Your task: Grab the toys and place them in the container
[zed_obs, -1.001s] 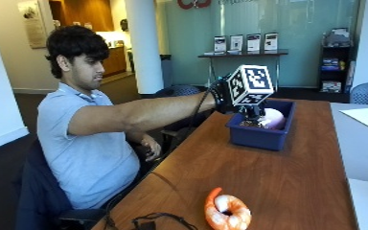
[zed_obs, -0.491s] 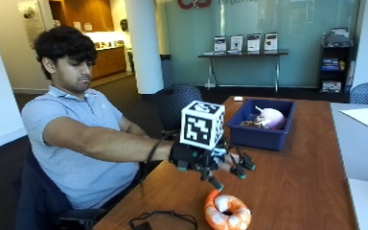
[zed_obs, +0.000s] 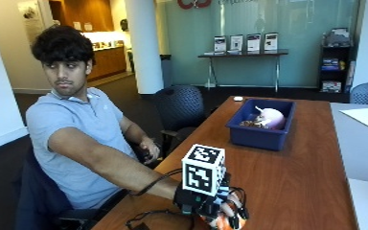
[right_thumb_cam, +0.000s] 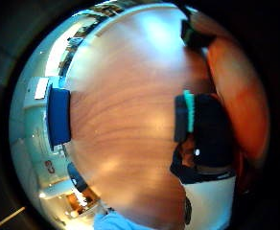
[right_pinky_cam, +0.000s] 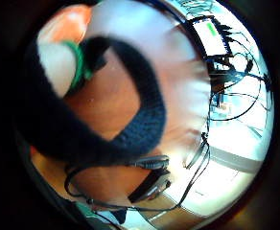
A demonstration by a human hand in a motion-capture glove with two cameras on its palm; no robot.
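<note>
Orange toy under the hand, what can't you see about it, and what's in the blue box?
- Orange toy: the gloved right hand covers most of it in the outside view, which cuts it off below; grip unclear.
- Blue container: the wall hides the brown things beside the pink toy.

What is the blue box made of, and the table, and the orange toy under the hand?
The blue box looks like smooth matte plastic: even colour, thin straight walls. The table looks like polished wood or wood veneer, with brown grain and window glare. The orange toy is mostly hidden under the gloved right hand; glossy orange shows, maybe plastic or rubber, hard to tell.
</note>
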